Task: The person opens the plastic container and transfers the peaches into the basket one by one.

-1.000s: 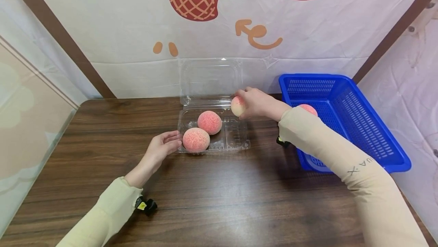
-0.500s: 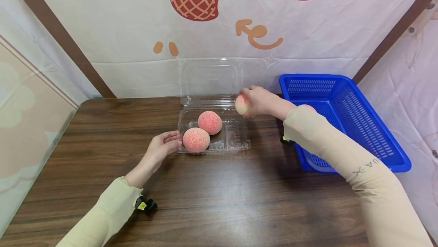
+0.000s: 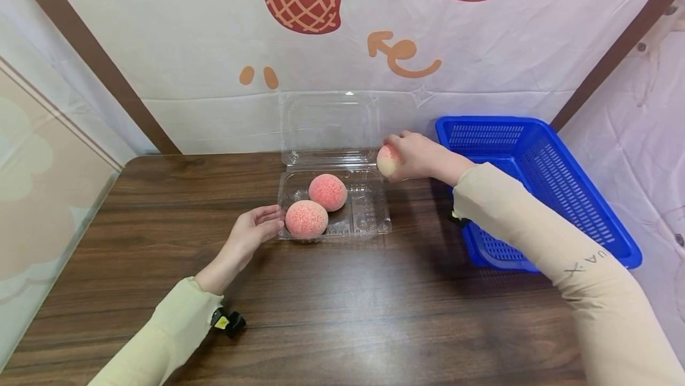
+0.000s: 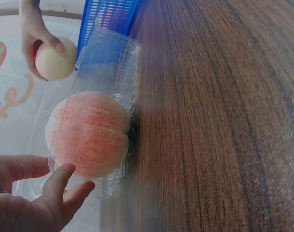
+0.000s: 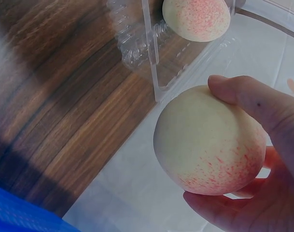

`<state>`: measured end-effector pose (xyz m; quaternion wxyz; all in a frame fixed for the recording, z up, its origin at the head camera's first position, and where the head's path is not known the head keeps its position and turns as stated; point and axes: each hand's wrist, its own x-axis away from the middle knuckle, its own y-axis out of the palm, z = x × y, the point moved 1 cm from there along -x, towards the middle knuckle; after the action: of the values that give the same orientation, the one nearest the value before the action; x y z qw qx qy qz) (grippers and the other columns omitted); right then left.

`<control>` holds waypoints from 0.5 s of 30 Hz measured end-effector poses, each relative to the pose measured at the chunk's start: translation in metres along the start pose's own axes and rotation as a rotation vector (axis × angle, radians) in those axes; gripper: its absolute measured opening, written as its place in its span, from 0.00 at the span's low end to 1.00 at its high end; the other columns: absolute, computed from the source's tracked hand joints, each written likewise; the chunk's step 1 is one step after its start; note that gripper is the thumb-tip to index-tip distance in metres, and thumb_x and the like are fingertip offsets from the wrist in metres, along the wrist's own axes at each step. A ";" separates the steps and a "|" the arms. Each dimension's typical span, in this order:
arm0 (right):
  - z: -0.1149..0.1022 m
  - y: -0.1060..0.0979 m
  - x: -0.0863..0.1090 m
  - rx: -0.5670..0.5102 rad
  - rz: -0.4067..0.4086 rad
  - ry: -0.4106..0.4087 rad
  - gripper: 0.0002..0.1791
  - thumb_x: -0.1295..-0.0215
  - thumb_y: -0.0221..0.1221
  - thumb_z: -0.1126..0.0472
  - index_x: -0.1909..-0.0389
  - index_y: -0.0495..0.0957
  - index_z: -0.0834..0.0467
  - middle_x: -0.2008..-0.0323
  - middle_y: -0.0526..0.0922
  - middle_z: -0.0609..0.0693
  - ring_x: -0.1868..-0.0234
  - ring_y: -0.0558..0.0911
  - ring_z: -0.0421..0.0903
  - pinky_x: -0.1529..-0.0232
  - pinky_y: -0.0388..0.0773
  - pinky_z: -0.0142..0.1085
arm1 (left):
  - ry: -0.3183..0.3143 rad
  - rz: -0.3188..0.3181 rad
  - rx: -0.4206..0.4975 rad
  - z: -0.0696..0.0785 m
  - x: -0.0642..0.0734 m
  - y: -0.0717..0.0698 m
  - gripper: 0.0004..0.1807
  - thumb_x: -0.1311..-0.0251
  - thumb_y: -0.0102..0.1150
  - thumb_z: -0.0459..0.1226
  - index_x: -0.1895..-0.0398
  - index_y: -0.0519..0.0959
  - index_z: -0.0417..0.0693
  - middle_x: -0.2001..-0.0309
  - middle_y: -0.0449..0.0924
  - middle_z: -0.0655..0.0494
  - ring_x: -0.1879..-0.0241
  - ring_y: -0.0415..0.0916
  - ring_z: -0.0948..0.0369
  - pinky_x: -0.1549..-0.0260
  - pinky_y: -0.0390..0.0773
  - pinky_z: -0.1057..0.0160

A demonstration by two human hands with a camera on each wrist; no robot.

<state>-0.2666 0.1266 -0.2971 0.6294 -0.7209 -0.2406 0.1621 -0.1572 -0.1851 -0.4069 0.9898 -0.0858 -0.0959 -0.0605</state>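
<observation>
White cloth printed with cartoon shapes hangs behind a dark wooden tabletop (image 3: pixel 332 303). Near its far edge sits a clear plastic box (image 3: pixel 369 219), lid propped open, with two peaches (image 3: pixel 307 218) on its left side and the right side bare. The right hand (image 3: pixel 423 157) grips a third peach (image 3: pixel 389 160) in curled fingers (image 5: pixel 253 99), held in the air just off the box's far right corner, apart from it. A blue basket (image 3: pixel 567 195) stands toward the right edge. The left hand (image 3: pixel 251 232) rests with relaxed fingers (image 4: pixel 57 181) against the box's left wall, steadying it. Setting the fruit down well likely means lowering it straight into a bare hollow, clear of the lid hinge, with that wall kept braced.
</observation>
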 end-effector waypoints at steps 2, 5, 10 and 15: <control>0.002 -0.001 0.001 0.005 -0.002 0.006 0.41 0.60 0.68 0.53 0.43 0.66 0.63 0.54 0.73 0.62 0.55 0.74 0.57 0.54 0.72 0.47 | -0.004 0.000 0.000 0.000 0.000 0.000 0.26 0.38 0.48 0.28 0.38 0.57 0.26 0.42 0.64 0.30 0.42 0.65 0.47 0.58 0.74 0.73; 0.004 -0.003 0.002 0.008 0.000 0.009 0.40 0.60 0.68 0.53 0.43 0.66 0.63 0.54 0.73 0.62 0.55 0.74 0.57 0.55 0.73 0.47 | -0.005 0.001 0.000 0.001 0.000 0.000 0.26 0.38 0.48 0.28 0.38 0.57 0.26 0.41 0.64 0.30 0.42 0.65 0.46 0.57 0.74 0.73; 0.006 -0.006 0.004 0.002 0.010 0.001 0.40 0.60 0.69 0.54 0.44 0.66 0.64 0.56 0.73 0.63 0.56 0.74 0.57 0.55 0.73 0.47 | -0.008 0.002 -0.004 0.001 0.000 0.000 0.26 0.38 0.49 0.29 0.38 0.58 0.27 0.42 0.64 0.30 0.42 0.65 0.47 0.57 0.75 0.72; 0.009 -0.007 0.006 0.008 0.002 0.012 0.39 0.60 0.69 0.55 0.45 0.67 0.63 0.56 0.73 0.62 0.57 0.74 0.57 0.56 0.73 0.48 | -0.008 0.004 -0.008 0.001 0.000 0.000 0.26 0.38 0.49 0.29 0.38 0.58 0.27 0.42 0.65 0.31 0.43 0.66 0.48 0.57 0.75 0.72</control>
<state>-0.2675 0.1376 -0.2910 0.6335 -0.7197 -0.2355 0.1590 -0.1569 -0.1854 -0.4062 0.9892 -0.0900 -0.0997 -0.0585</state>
